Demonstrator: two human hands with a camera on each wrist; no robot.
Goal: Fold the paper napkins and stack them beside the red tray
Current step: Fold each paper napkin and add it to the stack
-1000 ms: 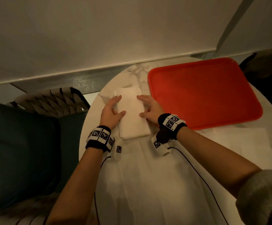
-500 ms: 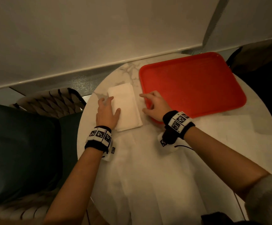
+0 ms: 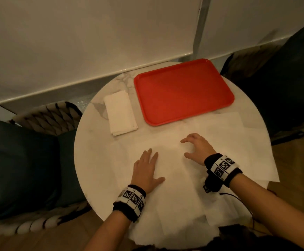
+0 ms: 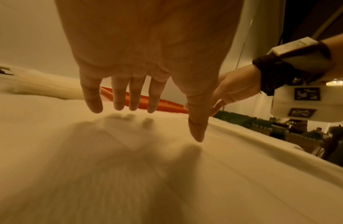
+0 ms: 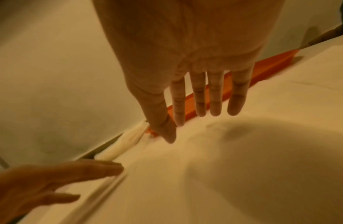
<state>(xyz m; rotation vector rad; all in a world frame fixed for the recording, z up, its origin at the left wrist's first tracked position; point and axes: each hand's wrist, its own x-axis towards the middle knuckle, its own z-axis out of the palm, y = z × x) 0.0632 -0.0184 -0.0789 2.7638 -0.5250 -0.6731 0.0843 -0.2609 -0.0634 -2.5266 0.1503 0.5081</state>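
Thin sheets overlap here, so a careless pinch could lift two together or crease one crooked. The unfolded napkins (image 3: pixel 174 178) lie right under both hands: left hand (image 3: pixel 145 171) flat, fingers straight; right hand (image 3: pixel 197 148) spread, holding nothing. The folded stack (image 3: pixel 120 113) sits just beside the red tray (image 3: pixel 183 91), well ahead.

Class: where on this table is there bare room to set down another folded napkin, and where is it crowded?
Free: the red tray, and the marble strip left of the napkin stack. Crowded: the near half, covered by unfolded napkins under both hands.
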